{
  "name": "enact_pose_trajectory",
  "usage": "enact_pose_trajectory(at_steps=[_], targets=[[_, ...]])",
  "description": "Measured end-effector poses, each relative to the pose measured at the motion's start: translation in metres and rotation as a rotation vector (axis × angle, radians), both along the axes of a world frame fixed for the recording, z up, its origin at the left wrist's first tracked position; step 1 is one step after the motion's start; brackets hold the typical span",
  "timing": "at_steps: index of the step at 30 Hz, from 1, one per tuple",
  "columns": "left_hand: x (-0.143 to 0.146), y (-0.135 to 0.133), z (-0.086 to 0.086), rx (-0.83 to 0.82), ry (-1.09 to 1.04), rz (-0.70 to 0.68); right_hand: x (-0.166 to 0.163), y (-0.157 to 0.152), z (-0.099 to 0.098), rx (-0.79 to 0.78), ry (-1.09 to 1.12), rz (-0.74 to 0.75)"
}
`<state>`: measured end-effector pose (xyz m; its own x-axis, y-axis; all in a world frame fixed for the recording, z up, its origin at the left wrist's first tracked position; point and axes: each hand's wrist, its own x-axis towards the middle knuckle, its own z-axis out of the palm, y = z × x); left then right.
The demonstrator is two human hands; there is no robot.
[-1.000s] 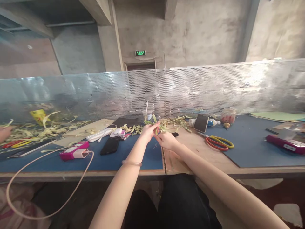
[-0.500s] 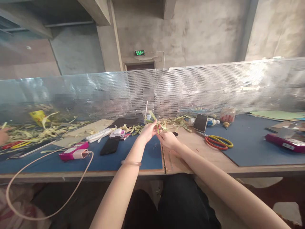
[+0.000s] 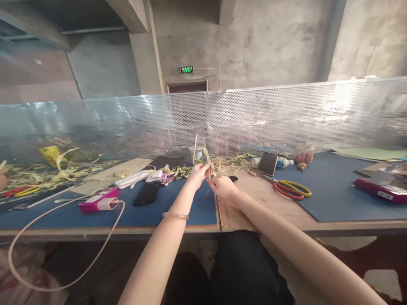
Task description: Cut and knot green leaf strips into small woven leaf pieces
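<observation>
Close together over the middle of the bench, both my hands work on one pale green leaf strip [image 3: 206,153]. My left hand [image 3: 199,173] is closed around it, and its upper end sticks up above the fingers. My right hand [image 3: 221,186] pinches the strip's lower part just below and to the right. The fingers partly hide the strip. Left of my hands lies a small heap of knotted green pieces [image 3: 183,172]. Loose dry leaf strips [image 3: 233,163] lie behind my right hand.
Scissors [image 3: 291,189] and a propped phone [image 3: 267,163] lie to the right, near a bottle [image 3: 284,162] and a jar [image 3: 303,153]. A black phone [image 3: 146,193] and a pink box [image 3: 98,200] with a looping cable are left. Another person's hand [image 3: 2,180] shows far left.
My right hand has shifted slightly left and down, its fingers drawn closer together on the strip. The strip's upper end has swung a little to the right. My left hand stays nearly in place.
</observation>
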<state>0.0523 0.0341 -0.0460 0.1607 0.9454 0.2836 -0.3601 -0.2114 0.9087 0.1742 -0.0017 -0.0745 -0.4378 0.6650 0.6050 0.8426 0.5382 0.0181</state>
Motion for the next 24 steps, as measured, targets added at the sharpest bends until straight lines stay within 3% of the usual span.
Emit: enact_pose_trajectory(at_steps=[9,16,19,24], targets=[[0.001,0.001,-0.004,0.012,0.045,-0.012,0.000,-0.007,0.002,0.065,0.067,0.127],[0.001,-0.010,0.002,0.001,0.101,-0.196,0.010,-0.003,0.014,0.185,0.538,0.060],[0.002,-0.011,0.004,-0.014,0.127,-0.238,0.017,0.006,0.014,0.137,0.720,0.060],[0.004,-0.011,0.003,-0.022,0.167,-0.268,0.022,0.018,0.011,-0.091,0.859,0.205]])
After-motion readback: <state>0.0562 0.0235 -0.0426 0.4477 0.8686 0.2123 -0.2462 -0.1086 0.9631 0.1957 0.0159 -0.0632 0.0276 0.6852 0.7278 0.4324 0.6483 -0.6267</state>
